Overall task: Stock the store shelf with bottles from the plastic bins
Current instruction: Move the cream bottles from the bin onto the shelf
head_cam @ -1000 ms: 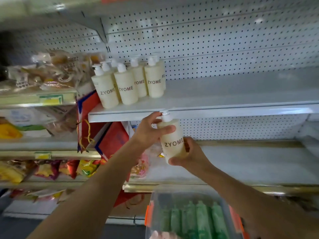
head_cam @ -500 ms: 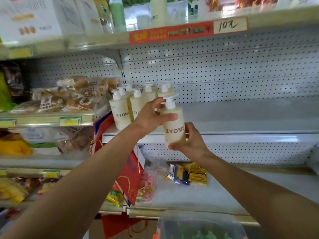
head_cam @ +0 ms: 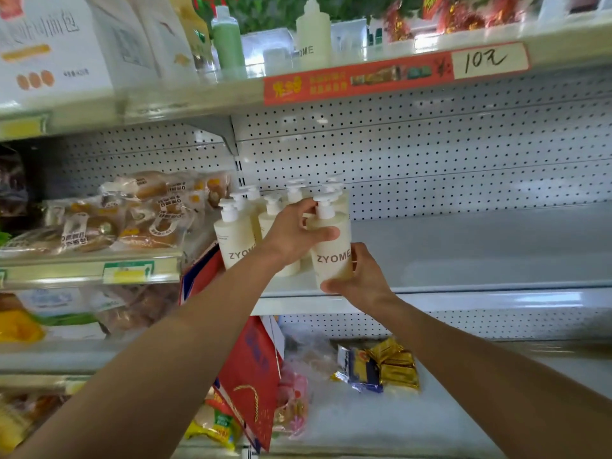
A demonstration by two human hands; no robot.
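Observation:
A cream ZYOME pump bottle (head_cam: pixel 332 256) is upright at the front edge of the white middle shelf (head_cam: pixel 463 256). My left hand (head_cam: pixel 293 235) grips its shoulder just below the pump, thumb across the front. My right hand (head_cam: pixel 361 276) holds its base and right side. Several identical ZYOME bottles (head_cam: pixel 233 240) stand in a cluster just behind and to the left of it. The plastic bins are out of view.
The top shelf edge (head_cam: pixel 397 77) with a red price strip overhangs the middle shelf. Wrapped bread packs (head_cam: pixel 139 210) fill the left bay. A red gift bag (head_cam: pixel 251 376) and gold snack packets (head_cam: pixel 381 366) lie on the lower shelf. Bare shelf stretches right of the bottles.
Both hands have raised the bottle from below the shelf edge up to the shelf, next to the standing bottles. The view tilted up and the bin dropped out of sight.

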